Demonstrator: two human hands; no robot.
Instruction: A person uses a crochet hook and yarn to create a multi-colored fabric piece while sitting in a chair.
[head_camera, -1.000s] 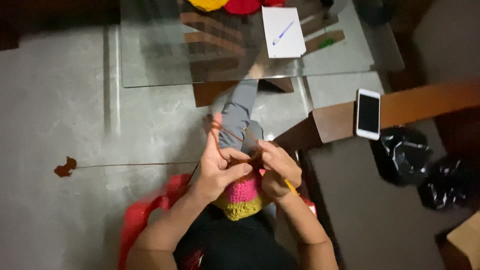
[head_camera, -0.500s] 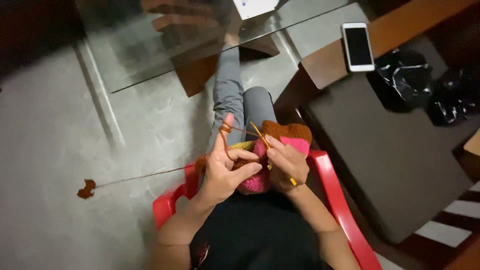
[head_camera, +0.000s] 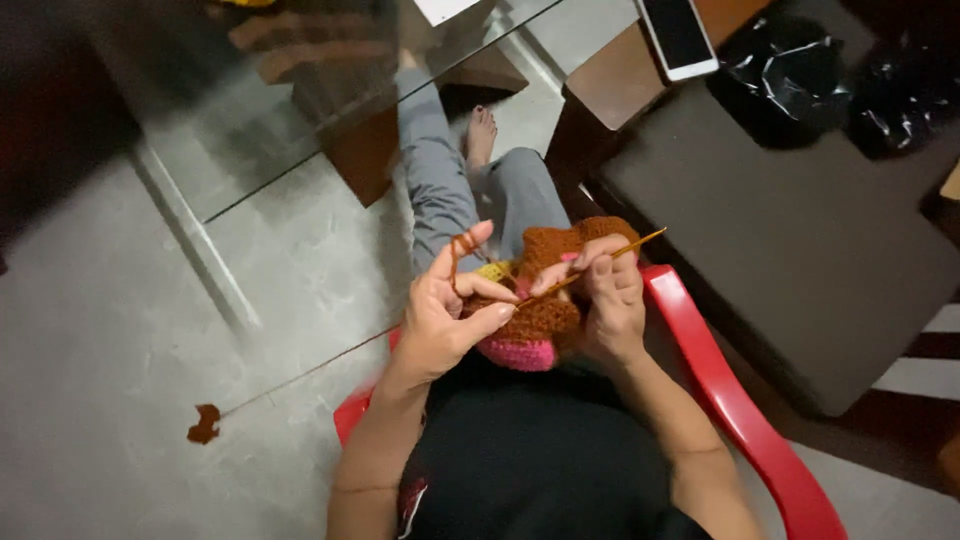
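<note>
A crochet piece (head_camera: 545, 300) in brown, pink and yellow rests on my lap. My left hand (head_camera: 445, 310) pinches its edge, with brown yarn (head_camera: 458, 255) looped over the raised index finger. My right hand (head_camera: 610, 300) grips a thin yellow crochet hook (head_camera: 625, 247) whose tip sits in the work between the two hands. The yarn strand (head_camera: 300, 375) runs down to the left across the floor to a small brown yarn clump (head_camera: 205, 423).
I sit in a red plastic chair (head_camera: 735, 410). A glass-top table (head_camera: 300, 110) stands ahead over my outstretched legs. A dark seat (head_camera: 790, 230) lies at the right, with a white phone (head_camera: 678, 35) on its wooden arm and black bags (head_camera: 790, 80).
The view has tilted and drawn closer, so table and phone slid toward the top. My hands kept working the hook on the crochet piece, and more of the red chair shows.
</note>
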